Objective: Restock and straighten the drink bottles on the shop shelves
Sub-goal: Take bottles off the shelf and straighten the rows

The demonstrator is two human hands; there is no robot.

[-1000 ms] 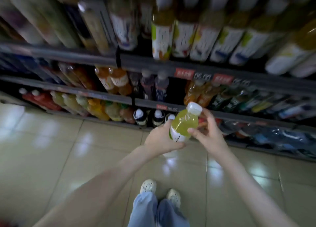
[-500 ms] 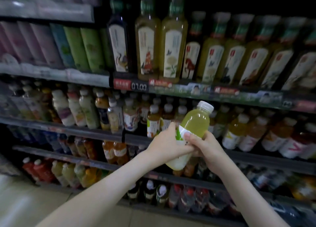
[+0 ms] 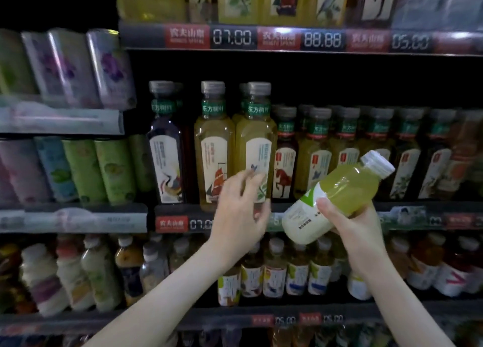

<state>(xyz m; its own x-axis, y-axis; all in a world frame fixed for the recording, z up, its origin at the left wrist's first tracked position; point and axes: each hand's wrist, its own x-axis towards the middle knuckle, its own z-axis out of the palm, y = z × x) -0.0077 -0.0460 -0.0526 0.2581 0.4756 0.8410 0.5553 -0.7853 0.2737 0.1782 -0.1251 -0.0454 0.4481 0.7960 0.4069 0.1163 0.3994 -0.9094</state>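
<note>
dim shop shelving [image 3: 418, 216] fills the view, packed row on row with drinks. the right hand [image 3: 351, 226] grips a green drink bottle [image 3: 345, 189] from underneath, fingers curled round its middle and the thumb [image 3: 324, 202] pressed on the edge of its white label. the bottle is held in the air in front of the middle shelf, right of centre, and touches nothing but that hand. its long axis runs on a slant: the white cap [image 3: 377, 163] points up and to the right, toward the shelved bottles, and the pale rounded base [image 3: 300, 229] points down and to the left, overlapping the shelf's price strip.

the left hand [image 3: 239, 210] is raised just beside that base and holds nothing, fingers loosely spread and a little bent. its fingertips [image 3: 251, 176] lie over the label of a tall yellow-green tea bottle [image 3: 257, 147] standing upright at the shelf front, but blur hides whether they touch it. a second tall bottle with a ship on its label [image 3: 214, 147] stands just left of that one, and a dark bottle with a crane [image 3: 166, 147] further left. shorter tea bottles [image 3: 347, 147] line up to the right, behind the held bottle. red tags and digital prices [image 3: 232, 36] run along the shelf above. slim cans [image 3: 78, 171] fill the left bay. on the shelf below, small bottles [image 3: 274, 273] with pale caps stand in a row behind both forearms.
</note>
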